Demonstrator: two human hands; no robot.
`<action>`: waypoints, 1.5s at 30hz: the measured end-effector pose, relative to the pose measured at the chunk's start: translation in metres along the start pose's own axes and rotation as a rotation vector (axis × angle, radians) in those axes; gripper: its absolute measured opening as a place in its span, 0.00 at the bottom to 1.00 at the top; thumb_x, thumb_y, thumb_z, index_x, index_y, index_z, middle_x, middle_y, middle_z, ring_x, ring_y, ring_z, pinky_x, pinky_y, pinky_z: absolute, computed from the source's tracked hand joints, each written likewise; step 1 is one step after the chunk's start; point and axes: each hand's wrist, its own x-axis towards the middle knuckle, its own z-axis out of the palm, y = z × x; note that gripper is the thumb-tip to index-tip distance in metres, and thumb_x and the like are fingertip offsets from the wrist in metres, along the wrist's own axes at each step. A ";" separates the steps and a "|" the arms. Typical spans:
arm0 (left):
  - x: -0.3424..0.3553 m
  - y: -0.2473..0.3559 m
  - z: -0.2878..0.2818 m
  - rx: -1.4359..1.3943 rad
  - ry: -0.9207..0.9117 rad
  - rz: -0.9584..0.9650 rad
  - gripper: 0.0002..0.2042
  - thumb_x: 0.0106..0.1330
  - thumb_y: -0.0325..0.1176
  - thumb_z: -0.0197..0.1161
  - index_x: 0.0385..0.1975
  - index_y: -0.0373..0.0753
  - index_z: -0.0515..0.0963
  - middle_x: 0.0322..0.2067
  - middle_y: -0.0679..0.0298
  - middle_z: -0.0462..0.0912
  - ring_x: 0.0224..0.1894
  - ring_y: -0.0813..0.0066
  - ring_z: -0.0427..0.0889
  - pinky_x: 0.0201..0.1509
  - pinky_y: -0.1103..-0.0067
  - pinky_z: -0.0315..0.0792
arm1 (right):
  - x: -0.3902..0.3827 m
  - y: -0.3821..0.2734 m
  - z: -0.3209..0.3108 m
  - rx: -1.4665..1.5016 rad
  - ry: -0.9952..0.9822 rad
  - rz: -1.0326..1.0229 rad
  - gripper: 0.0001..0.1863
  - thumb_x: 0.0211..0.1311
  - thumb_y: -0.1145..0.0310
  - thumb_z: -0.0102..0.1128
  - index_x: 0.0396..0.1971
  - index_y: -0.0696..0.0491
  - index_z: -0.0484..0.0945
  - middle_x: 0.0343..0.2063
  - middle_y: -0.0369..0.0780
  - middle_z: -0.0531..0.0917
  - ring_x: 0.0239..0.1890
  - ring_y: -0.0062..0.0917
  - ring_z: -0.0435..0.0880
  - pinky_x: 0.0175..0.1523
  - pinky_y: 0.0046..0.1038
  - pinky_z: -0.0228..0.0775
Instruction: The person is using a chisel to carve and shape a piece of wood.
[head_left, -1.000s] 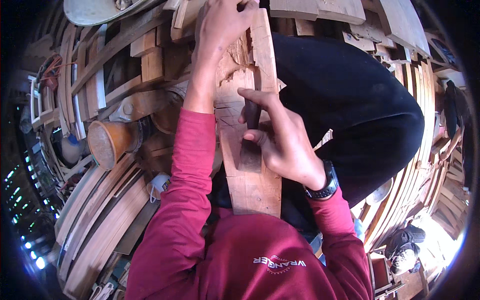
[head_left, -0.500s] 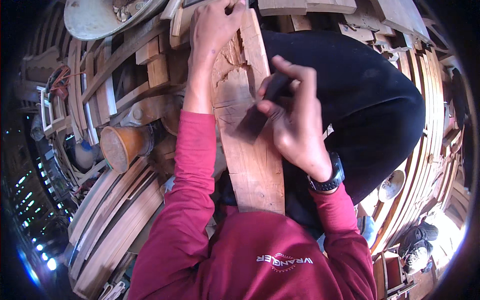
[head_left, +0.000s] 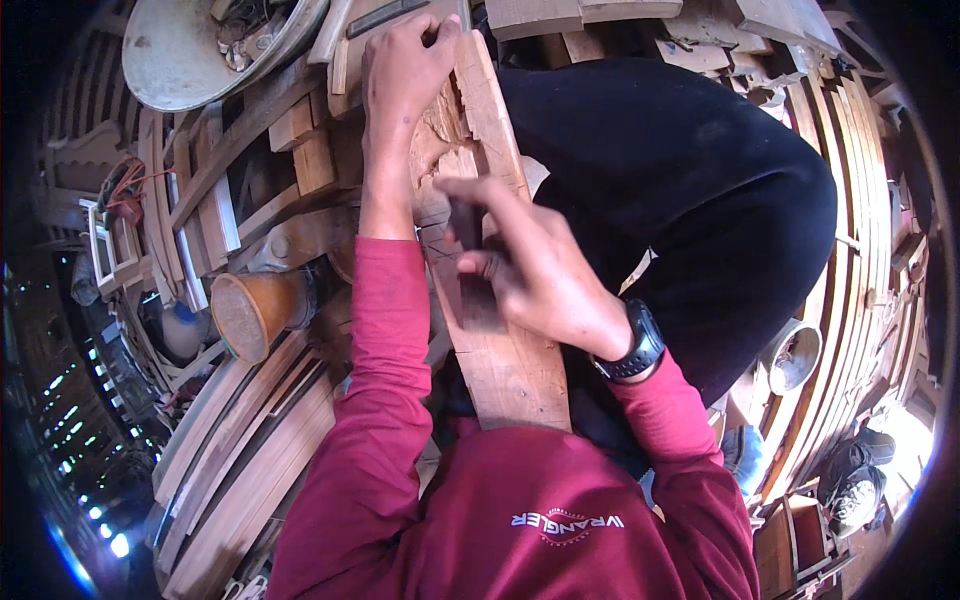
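Note:
A thick wooden board (head_left: 510, 375) runs away from my body, with a rough, splintered hollow chipped into its far half. My left hand (head_left: 410, 65) is closed in a fist at the board's far left edge; whatever lies inside its fingers is hidden. Over the middle of the board, my right hand (head_left: 545, 265) grips a dark, flat-ended tool (head_left: 467, 222) by its upper part. Motion blurs this tool's lower end, so its exact kind and whether it touches the wood cannot be told. A black-clad knee (head_left: 690, 190) lies right of the board.
An orange cone-shaped container (head_left: 250, 315) lies on its side at left, above stacked curved wooden strips (head_left: 265, 455). A pale basin (head_left: 200, 60) with scraps stands far left. Long planks (head_left: 850, 220) line the right side, near a round tin (head_left: 795, 355) and a shoe (head_left: 857, 500).
My right hand and the dark tool have moved left across the board, and the tool stands more upright. My left hand and the board's far end have shifted slightly left in view.

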 end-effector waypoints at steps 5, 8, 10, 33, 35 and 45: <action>0.001 0.000 -0.002 0.022 -0.012 -0.032 0.21 0.70 0.49 0.63 0.30 0.32 0.81 0.24 0.47 0.81 0.29 0.46 0.80 0.38 0.63 0.75 | -0.001 0.005 -0.004 0.021 0.175 0.009 0.34 0.58 0.95 0.55 0.65 0.58 0.65 0.38 0.44 0.79 0.42 0.28 0.85 0.48 0.29 0.83; 0.001 0.005 -0.001 0.026 -0.031 -0.063 0.20 0.70 0.48 0.62 0.31 0.33 0.82 0.27 0.45 0.83 0.35 0.41 0.84 0.41 0.60 0.76 | 0.002 0.009 -0.001 0.051 0.140 -0.054 0.34 0.53 0.92 0.59 0.62 0.58 0.68 0.35 0.46 0.80 0.34 0.40 0.85 0.41 0.34 0.78; 0.000 0.004 -0.003 0.012 -0.047 -0.087 0.20 0.70 0.48 0.62 0.31 0.33 0.83 0.27 0.45 0.84 0.35 0.41 0.84 0.41 0.60 0.76 | 0.005 0.007 -0.003 0.140 0.157 -0.063 0.33 0.53 0.92 0.59 0.61 0.57 0.68 0.38 0.48 0.81 0.35 0.39 0.86 0.41 0.34 0.78; 0.002 0.017 -0.005 -0.033 -0.006 -0.077 0.19 0.71 0.42 0.62 0.30 0.27 0.77 0.26 0.38 0.76 0.30 0.36 0.78 0.33 0.59 0.70 | 0.004 0.008 -0.007 0.032 0.282 -0.070 0.30 0.52 0.88 0.64 0.57 0.57 0.70 0.37 0.51 0.81 0.35 0.45 0.85 0.42 0.38 0.77; 0.001 0.020 -0.009 -0.010 -0.043 -0.114 0.18 0.71 0.41 0.62 0.30 0.27 0.77 0.26 0.38 0.77 0.32 0.36 0.79 0.34 0.59 0.71 | 0.000 0.007 -0.005 0.040 0.148 -0.004 0.31 0.56 0.90 0.62 0.60 0.57 0.68 0.38 0.47 0.81 0.39 0.36 0.85 0.45 0.33 0.80; 0.000 0.017 -0.011 -0.020 -0.038 -0.132 0.19 0.71 0.41 0.63 0.29 0.27 0.78 0.27 0.38 0.78 0.33 0.36 0.80 0.34 0.58 0.71 | 0.000 0.005 -0.001 0.077 0.087 0.073 0.31 0.56 0.92 0.58 0.61 0.58 0.68 0.37 0.45 0.82 0.38 0.33 0.88 0.45 0.32 0.81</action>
